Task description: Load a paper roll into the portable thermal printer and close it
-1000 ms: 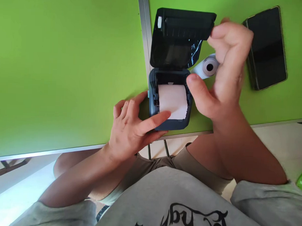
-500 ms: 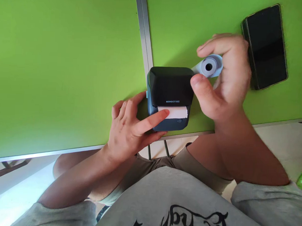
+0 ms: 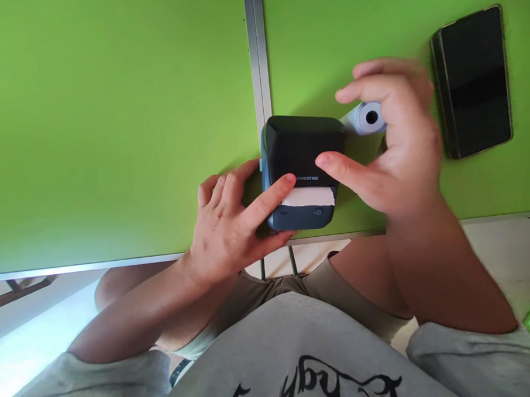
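A dark label printer [image 3: 305, 144] with a black lid stands at the table's near edge, a strip of white paper [image 3: 309, 196] sticking out of its front slot. My left hand [image 3: 229, 220] grips the printer from the left and front, its index fingertip resting on the lid's lower edge beside the paper. Beyond the printer's right side lies a white paper roll [image 3: 368, 117] with a dark hole in its core. My right hand [image 3: 391, 134] is held over that side with fingers curved and apart, holding nothing. Its thumb reaches over the lid; its palm partly hides the roll.
On the green table [image 3: 119, 116], a black phone [image 3: 476, 85] leans on or lies over a dark object at the far right. A metal seam [image 3: 257, 58] runs across the tabletop behind the printer. My legs are below the near edge.
My left index finger has shifted from the paper strip up to the lid's edge. My right thumb has moved left over the lid, and the right fingers have spread and lifted from around the roll.
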The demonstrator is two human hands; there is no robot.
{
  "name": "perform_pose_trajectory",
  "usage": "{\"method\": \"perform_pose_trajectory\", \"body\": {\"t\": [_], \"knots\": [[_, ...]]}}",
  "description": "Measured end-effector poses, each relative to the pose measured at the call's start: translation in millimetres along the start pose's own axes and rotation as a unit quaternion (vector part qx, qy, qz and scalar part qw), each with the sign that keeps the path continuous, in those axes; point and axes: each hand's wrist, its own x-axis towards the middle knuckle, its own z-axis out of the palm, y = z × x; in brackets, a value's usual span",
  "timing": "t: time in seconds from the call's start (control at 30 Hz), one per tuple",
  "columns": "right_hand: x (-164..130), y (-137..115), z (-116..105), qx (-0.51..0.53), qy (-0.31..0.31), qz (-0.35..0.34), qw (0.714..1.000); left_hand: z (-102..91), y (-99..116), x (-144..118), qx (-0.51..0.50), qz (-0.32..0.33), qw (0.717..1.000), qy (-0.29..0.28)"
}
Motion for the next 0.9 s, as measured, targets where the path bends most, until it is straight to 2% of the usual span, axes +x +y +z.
{"method": "perform_pose_trajectory", "body": {"t": [0.2,0.47,0.7,0.8,0.9], "knots": [[0,1,-1,0.003,-0.033,0.009,0.999,1.6,1,0,0.015,-0.002,1.0,0.011],[-4,3,3,-0.016,-0.019,0.018,1.0,2.2,3,2,0.017,-0.003,1.0,0.019],[0,1,-5,-0.022,-0.072,0.029,0.997,1.3,2,3,0.017,0.005,1.0,0.017],[-1,3,-2,-0.02,-0.042,0.009,0.999,1.3,3,3,0.013,0.0,1.0,0.015],[-2,8,6,-0.027,0.018,-0.035,0.999,2.1,3,2,0.004,-0.009,1.0,0.013]]}}
